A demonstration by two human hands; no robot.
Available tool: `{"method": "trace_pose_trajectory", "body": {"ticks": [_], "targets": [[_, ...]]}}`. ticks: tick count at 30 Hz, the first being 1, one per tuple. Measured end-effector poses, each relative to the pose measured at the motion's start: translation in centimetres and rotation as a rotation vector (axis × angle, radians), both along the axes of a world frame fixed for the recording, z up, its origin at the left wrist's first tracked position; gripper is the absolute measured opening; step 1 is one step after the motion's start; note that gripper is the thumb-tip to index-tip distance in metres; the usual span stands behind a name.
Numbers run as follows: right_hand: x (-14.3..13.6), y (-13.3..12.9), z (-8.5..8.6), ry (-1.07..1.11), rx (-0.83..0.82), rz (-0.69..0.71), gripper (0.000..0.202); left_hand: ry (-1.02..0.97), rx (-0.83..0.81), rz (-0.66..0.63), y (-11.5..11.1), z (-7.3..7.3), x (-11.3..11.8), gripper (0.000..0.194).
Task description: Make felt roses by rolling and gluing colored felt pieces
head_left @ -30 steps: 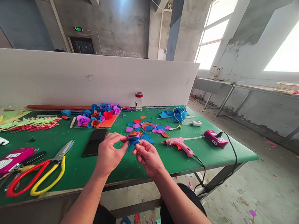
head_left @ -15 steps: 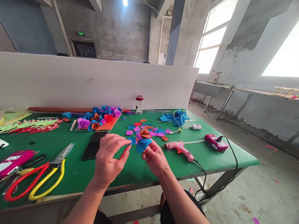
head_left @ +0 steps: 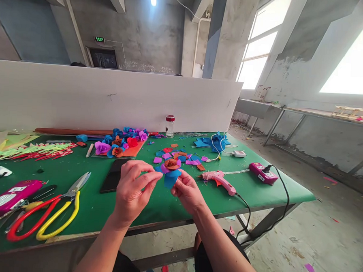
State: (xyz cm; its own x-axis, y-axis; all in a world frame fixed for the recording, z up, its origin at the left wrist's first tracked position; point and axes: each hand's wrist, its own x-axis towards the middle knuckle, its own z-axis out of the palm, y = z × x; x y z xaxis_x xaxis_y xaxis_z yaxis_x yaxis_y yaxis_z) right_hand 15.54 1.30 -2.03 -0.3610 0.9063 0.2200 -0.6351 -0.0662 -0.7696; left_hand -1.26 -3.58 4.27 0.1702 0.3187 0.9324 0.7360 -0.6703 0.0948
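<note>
My right hand (head_left: pixel 188 192) pinches the underside of a paper flower (head_left: pixel 171 164) with an orange-brown centre and blue outer petals, in front of me over the table's near part. Just left of the flower is my left hand (head_left: pixel 136 187), its fingers curled and its index fingertip and thumb closed in at the left blue petal. What lies between those fingertips is partly hidden. Behind the flower, small blue, purple and orange paper pieces (head_left: pixel 193 161) lie scattered on the green table (head_left: pixel 104 213).
A pink glue gun (head_left: pixel 220 180) lies right of my hands, its cord hanging off the edge. To the left are large scissors (head_left: pixel 71 199) and a black phone (head_left: pixel 114 176). Finished paper flowers (head_left: pixel 120 143), a lidded jar (head_left: pixel 170 126) and a magenta power strip (head_left: pixel 262 173) stand farther off.
My left thumb and index finger have drawn closer together and moved slightly right, to the flower's petal. The flower has shifted a little left and tilted in my right hand.
</note>
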Motion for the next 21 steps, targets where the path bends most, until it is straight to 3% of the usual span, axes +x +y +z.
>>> {"method": "trace_pose_trajectory", "body": {"ticks": [4, 8, 21], "targets": [[-0.1, 0.2, -0.1, 0.089, -0.137, 0.023, 0.04, -0.147, -0.051, -0.048, 0.3, -0.5, -0.5, 0.01], [-0.4, -0.2, 0.0, 0.15, -0.215, 0.067, 0.039, -0.059, -0.135, -0.065, 0.8, -1.0, 0.3, 0.012], [-1.3, -1.4, -0.1, 0.129, -0.183, 0.204, 0.032, -0.067, -0.111, -0.046, 1.4, -1.6, 1.2, 0.008]]}}
